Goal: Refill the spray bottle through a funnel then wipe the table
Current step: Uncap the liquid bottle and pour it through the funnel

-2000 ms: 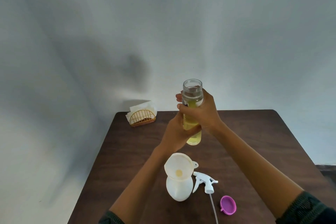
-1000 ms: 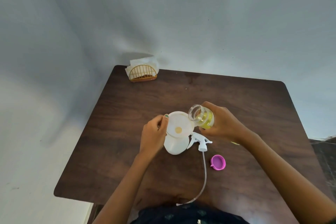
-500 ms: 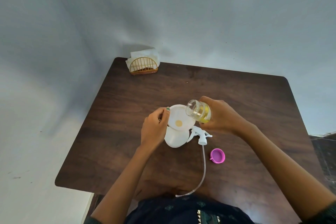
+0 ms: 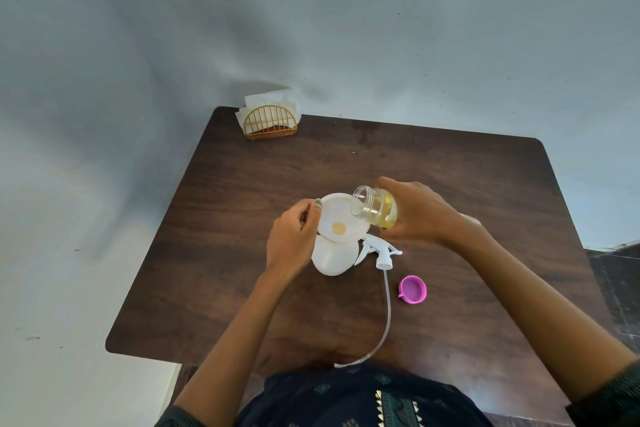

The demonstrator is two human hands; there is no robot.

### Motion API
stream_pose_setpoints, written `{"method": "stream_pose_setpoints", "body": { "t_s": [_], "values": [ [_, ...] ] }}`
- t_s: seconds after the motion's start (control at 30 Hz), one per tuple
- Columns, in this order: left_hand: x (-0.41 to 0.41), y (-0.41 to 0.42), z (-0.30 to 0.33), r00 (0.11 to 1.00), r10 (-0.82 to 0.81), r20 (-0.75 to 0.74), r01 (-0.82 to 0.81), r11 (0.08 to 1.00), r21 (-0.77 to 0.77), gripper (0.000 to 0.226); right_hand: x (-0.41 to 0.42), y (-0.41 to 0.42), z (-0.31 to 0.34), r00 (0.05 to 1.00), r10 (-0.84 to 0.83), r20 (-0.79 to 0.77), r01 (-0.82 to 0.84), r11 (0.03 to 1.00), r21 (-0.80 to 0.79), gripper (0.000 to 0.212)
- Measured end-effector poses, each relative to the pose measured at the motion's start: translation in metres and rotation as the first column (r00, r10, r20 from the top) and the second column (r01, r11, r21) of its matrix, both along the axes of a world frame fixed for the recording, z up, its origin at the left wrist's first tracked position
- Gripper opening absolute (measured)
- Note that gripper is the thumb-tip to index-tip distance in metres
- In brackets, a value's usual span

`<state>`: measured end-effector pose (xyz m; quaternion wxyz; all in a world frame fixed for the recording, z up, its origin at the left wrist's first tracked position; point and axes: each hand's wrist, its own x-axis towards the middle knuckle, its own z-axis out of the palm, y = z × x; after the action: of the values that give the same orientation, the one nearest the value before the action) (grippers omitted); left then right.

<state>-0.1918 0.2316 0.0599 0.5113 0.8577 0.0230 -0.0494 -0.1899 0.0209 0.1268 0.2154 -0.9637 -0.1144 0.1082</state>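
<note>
A white spray bottle is stood near the middle of the dark wooden table, with a white funnel seated in its neck. The funnel's left rim is pinched by the left hand, thumb and fingers curled round the edge. A clear refill bottle holding yellow liquid is gripped by the right hand, fingers wrapped round its body; it is tilted with its open mouth held over the funnel's right rim. A small pool of yellowish liquid is seen at the funnel's centre.

The white trigger sprayer head is laid on the table just to the right of the spray bottle, its clear dip tube trailing toward the near edge. A pink cap is laid open side up, near the tube's right. A gold wire napkin holder with white napkins is placed at the far left corner.
</note>
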Motion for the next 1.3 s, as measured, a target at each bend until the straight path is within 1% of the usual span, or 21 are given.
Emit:
{"method": "stream_pose_setpoints", "body": {
  "t_s": [0.13, 0.27, 0.43, 0.57, 0.67, 0.77, 0.87, 1.07, 1.3],
  "values": [
    [-0.001, -0.001, 0.001, 1.0, 0.01, 0.004, -0.01, 1.0, -0.001, 0.033, 0.0, 0.0, 0.0, 1.0, 0.006, -0.008, -0.007, 1.0, -0.019, 0.047],
    [-0.002, -0.001, 0.001, 1.0, 0.013, 0.0, -0.013, 1.0, -0.002, 0.033, -0.001, 0.001, 0.0, 1.0, 0.007, -0.008, -0.007, 0.999, -0.031, 0.054],
    [0.0, -0.002, 0.001, 1.0, 0.016, 0.0, -0.016, 1.0, 0.011, 0.026, 0.0, 0.003, 0.002, 1.0, 0.014, -0.012, -0.015, 0.999, -0.045, 0.052],
    [-0.001, -0.002, 0.0, 1.0, 0.019, -0.002, -0.019, 1.0, 0.011, 0.027, 0.0, 0.004, 0.005, 1.0, 0.017, -0.012, -0.018, 0.997, -0.075, 0.052],
    [-0.001, -0.002, 0.001, 1.0, 0.013, 0.005, -0.013, 1.0, 0.006, 0.032, 0.0, 0.005, 0.007, 1.0, 0.024, -0.015, -0.025, 0.995, -0.098, 0.048],
    [-0.001, -0.002, 0.0, 1.0, 0.011, 0.004, -0.011, 1.0, 0.013, 0.027, 0.0, 0.005, 0.009, 1.0, 0.024, -0.01, -0.025, 0.994, -0.105, 0.048],
    [0.0, -0.002, -0.002, 1.0, 0.021, 0.002, -0.021, 1.0, 0.02, 0.026, 0.0, 0.005, 0.011, 0.999, 0.025, -0.021, -0.028, 0.992, -0.123, 0.045],
    [0.001, -0.001, -0.004, 1.0, 0.011, 0.008, -0.011, 1.0, 0.019, 0.022, -0.002, 0.008, 0.015, 0.998, 0.05, -0.041, -0.056, 0.984, -0.166, 0.045],
    [0.001, -0.001, -0.002, 1.0, 0.011, 0.009, -0.011, 1.0, 0.015, 0.025, -0.003, 0.008, 0.018, 0.997, 0.059, -0.049, -0.067, 0.981, -0.181, 0.049]
  ]
}}
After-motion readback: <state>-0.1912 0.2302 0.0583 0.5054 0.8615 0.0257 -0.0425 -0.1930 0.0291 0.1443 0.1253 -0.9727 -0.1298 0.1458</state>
